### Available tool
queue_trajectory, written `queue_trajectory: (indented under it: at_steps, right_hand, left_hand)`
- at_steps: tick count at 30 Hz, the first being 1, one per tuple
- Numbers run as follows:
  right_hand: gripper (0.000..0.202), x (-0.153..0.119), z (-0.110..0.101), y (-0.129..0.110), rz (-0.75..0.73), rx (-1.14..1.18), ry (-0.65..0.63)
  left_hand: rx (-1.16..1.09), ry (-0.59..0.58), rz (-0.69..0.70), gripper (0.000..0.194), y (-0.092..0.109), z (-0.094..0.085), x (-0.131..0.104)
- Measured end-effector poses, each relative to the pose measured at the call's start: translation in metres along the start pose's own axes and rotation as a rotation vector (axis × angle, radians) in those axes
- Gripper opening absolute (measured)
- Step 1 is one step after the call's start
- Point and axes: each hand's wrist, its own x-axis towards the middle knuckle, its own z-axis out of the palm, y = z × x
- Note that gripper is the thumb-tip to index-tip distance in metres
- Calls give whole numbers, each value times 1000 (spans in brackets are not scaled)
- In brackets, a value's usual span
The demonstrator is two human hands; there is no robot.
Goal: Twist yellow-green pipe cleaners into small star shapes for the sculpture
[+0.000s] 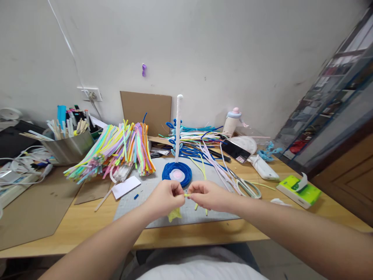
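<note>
Over the grey cutting mat (128, 210), my left hand (169, 197) and my right hand (205, 195) meet with fingertips pinched. A short bit of yellow pipe cleaner (187, 195) shows between them, gripped from both sides. Below my left hand hangs a fuzzy yellow shape (175, 215), partly hidden by the fingers. Just beyond the hands lies a coiled blue disc (166, 173) with a white and pink centre. Behind it stands an upright white wrapped stick (178, 128) with blue loops beside it. Loose yellow pipe cleaners (203, 171) lie near my right hand.
Bundled coloured pipe cleaners (116, 146) and a metal pot (70, 149) of sticks are on the left. To the right are scissors (247, 188), a phone (235, 151), a white power bank (264, 168) and a green tissue pack (298, 190). A bottle (232, 123) stands behind.
</note>
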Motion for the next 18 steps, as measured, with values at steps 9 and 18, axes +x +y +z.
queue_trajectory:
  at_steps: [9,18]
  right_hand:
    - [21,3,-2,-3,-299,65,312]
    - [20,15,-11,2,-289,261,428]
  left_hand:
    - [-956,-70,-249,28,-7,-11,7]
    - [-915,-57,-89,23,-7,-13,25]
